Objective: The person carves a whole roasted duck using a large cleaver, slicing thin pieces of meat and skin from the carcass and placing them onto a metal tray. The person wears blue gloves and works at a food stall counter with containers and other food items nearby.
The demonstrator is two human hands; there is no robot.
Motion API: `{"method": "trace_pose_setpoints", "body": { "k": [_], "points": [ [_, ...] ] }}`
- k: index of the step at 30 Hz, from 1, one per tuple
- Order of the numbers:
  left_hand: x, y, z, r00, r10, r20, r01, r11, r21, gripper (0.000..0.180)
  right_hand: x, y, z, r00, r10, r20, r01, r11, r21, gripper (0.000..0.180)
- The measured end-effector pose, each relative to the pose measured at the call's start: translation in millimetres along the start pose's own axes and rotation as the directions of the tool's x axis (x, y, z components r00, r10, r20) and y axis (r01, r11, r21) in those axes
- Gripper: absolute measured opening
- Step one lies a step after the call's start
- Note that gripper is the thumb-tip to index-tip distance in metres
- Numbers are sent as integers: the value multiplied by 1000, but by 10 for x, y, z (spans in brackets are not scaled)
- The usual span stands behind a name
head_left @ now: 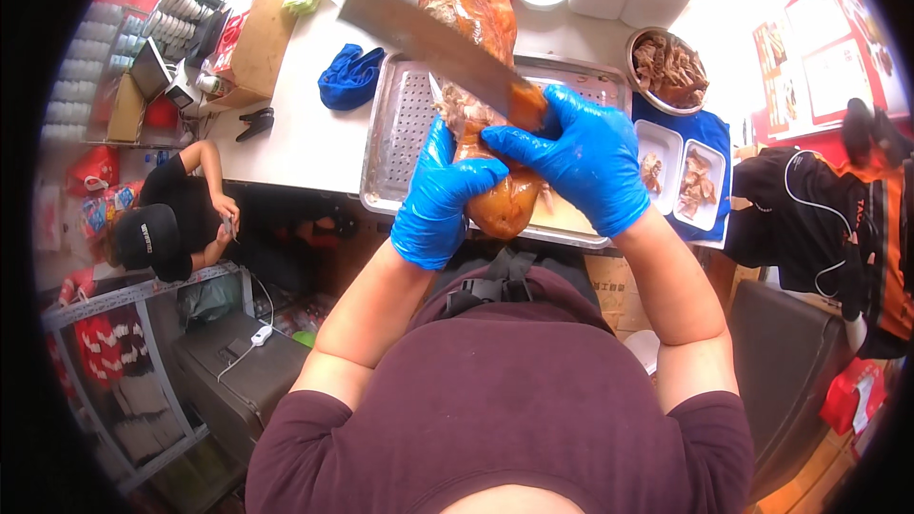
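Observation:
My left hand (pixel 433 195), in a blue glove, is closed around a glossy brown piece of roast poultry (pixel 506 207), with pale torn meat showing near my fingers. My gloved right hand (pixel 590 157) is wrapped around the handle end of a broad cleaver (pixel 428 43) and rests against the same poultry. The blade slants up to the left, across another browned part of roast poultry (pixel 490 14) farther back; its overlap hides whether the two parts join. Beneath both hands lies a perforated metal tray (pixel 392 128), with part of a yellowish board (pixel 571 219) showing.
A round bowl (pixel 633 62) of meat pieces stands back right, above two white trays (pixel 707 148) holding meat. A blue cloth (pixel 350 76) lies left of the metal tray. Farther left are a cardboard box (pixel 267 43) and a seated person (pixel 171 214) with a cap.

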State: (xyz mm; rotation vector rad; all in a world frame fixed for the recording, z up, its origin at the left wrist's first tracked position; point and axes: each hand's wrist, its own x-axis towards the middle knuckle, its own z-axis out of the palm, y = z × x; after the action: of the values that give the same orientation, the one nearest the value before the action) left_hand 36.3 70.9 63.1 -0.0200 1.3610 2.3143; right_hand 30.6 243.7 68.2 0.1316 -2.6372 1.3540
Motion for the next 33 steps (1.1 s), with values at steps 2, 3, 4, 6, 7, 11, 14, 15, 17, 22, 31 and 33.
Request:
{"method": "trace_pose_setpoints", "body": {
  "k": [2,3,4,6,7,11,14,15,17,22,31,33],
  "points": [
    [22,23,-29,1000,-5,6,5,1000,-20,72,-6,18,28,1000,-18,25,17,999,44,53],
    [22,39,-43,1000,-8,11,9,1000,-29,71,6,28,36,999,-27,34,25,996,80,53],
    [8,48,-61,1000,-24,2,25,996,-80,70,19,50,43,998,-37,42,32,993,116,52],
    [-26,72,-116,998,-54,-18,50,982,-182,68,20,75,1,979,70,190,-115,964,241,43],
    [-49,110,-130,997,-73,7,72,961,-266,66,-2,-22,-72,950,152,274,-245,906,345,41],
    [-58,55,-244,997,-79,4,76,937,-340,66,-142,-48,-108,890,293,350,-456,594,662,28],
    [-80,125,-422,994,-76,80,102,908,-407,68,-229,277,-218,940,336,66,-234,491,839,25],
    [-108,58,-548,996,-88,-28,73,938,-338,73,-238,347,-313,919,395,10,-233,523,820,26],
    [-101,37,-737,998,-69,-9,63,958,-280,81,-293,552,-501,915,402,-45,-284,718,636,27],
    [-12,-60,-1100,988,-109,114,140,939,-314,86,-721,1713,-827,789,610,-69,-511,715,478,41],
    [257,-915,-1742,940,-341,22,341,932,-119,78,-952,2441,-690,662,702,-263,-749,635,-189,54],
    [266,-955,-1838,943,-317,-97,330,925,190,81,-916,2347,-672,697,665,-268,-717,644,-266,62]
  ]
}}
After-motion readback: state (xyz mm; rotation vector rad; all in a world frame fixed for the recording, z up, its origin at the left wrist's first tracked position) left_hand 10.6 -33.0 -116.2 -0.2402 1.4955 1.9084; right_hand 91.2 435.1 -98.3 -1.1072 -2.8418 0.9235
